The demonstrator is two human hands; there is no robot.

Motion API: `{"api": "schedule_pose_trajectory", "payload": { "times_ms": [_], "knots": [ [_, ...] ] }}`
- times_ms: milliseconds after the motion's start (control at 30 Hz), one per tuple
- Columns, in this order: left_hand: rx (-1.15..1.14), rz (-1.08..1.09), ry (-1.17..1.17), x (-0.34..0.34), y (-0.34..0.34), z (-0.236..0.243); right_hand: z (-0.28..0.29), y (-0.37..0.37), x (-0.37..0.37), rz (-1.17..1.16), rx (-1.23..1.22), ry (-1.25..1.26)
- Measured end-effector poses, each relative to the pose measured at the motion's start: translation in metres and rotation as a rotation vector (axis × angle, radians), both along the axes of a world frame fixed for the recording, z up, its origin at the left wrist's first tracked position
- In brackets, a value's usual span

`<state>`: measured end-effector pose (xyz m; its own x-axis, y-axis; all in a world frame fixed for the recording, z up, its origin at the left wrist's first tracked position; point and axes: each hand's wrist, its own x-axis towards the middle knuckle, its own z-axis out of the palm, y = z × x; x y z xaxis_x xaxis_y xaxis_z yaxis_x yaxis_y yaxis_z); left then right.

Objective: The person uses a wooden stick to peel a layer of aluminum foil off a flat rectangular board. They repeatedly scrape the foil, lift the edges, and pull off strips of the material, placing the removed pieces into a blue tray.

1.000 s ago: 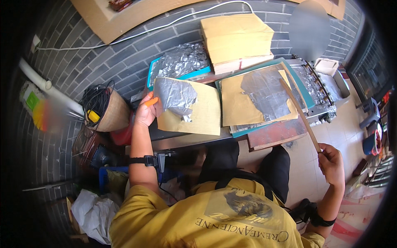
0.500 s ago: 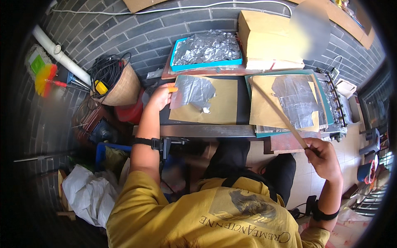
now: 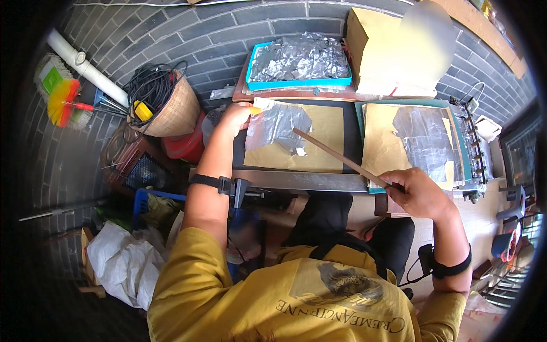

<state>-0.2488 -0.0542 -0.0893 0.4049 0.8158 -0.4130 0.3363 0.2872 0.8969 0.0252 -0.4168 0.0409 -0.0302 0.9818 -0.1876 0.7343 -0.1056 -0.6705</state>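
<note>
My left hand (image 3: 238, 118), with a yellow cover on one fingertip, pinches the left edge of a thin, torn silvery foil sheet (image 3: 282, 125). A pale, see-through layer shows at that edge. The foil lies over the left half of a brown paper sheet (image 3: 319, 157) on a black board. My right hand (image 3: 419, 191) grips one end of a thin flat wooden stick (image 3: 342, 158). The stick slants up and left, its tip over the foil's right part; whether it touches cannot be told.
To the right, a second torn foil piece (image 3: 424, 139) lies on stacked brown sheets over a green mat (image 3: 360, 122). Behind stand a blue tray (image 3: 302, 85) of crumpled foil and a tall paper stack (image 3: 379, 54). A basket of cables (image 3: 171, 117) stands left, and a metal edge (image 3: 302, 180) runs along the bench front.
My right hand has moved left, carrying the stick's tip from the right-hand stack to the left foil sheet. My left hand keeps its pinch on the foil's edge. The view has shifted slightly.
</note>
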Motion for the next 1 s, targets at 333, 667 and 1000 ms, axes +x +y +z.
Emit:
{"api": "schedule_pose_trajectory", "payload": {
  "times_ms": [333,667,1000],
  "knots": [
    [0.065,-0.062,0.094,0.001,-0.006,0.012,0.007,0.015,0.009,-0.017,0.003,-0.047],
    [0.059,-0.067,0.156,0.003,-0.002,0.011,0.014,0.022,0.021,-0.006,-0.022,-0.062],
    [0.033,-0.092,0.182,0.000,-0.001,0.013,0.016,0.024,0.031,0.017,-0.035,-0.060]
  ]
}}
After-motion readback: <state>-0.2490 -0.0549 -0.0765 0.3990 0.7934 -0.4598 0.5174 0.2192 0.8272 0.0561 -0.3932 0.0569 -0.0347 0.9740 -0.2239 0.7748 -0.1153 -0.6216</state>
